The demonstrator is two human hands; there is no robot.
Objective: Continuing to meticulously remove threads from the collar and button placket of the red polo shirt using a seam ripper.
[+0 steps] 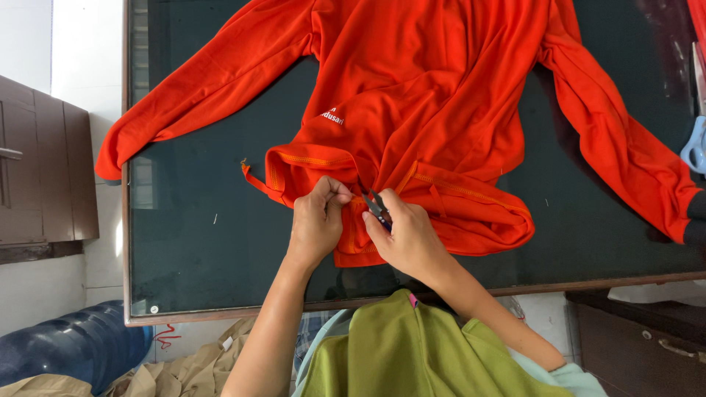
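An orange long-sleeved garment (434,88) lies spread on a dark glass-topped table (198,242), its sleeves stretched out to both sides. Its near end is bunched and folded over at the table's front. My left hand (318,220) pinches the fabric of that folded edge. Right beside it, my right hand (408,239) holds small thread snips (378,206), their blades pointing at the orange cloth between my hands.
A dark wooden cabinet (44,176) stands at the left. A blue drum (73,345) and tan cloth (184,371) lie below the table's front edge. Green cloth (412,353) sits in my lap. A pale blue scissor handle (695,147) shows at the right edge.
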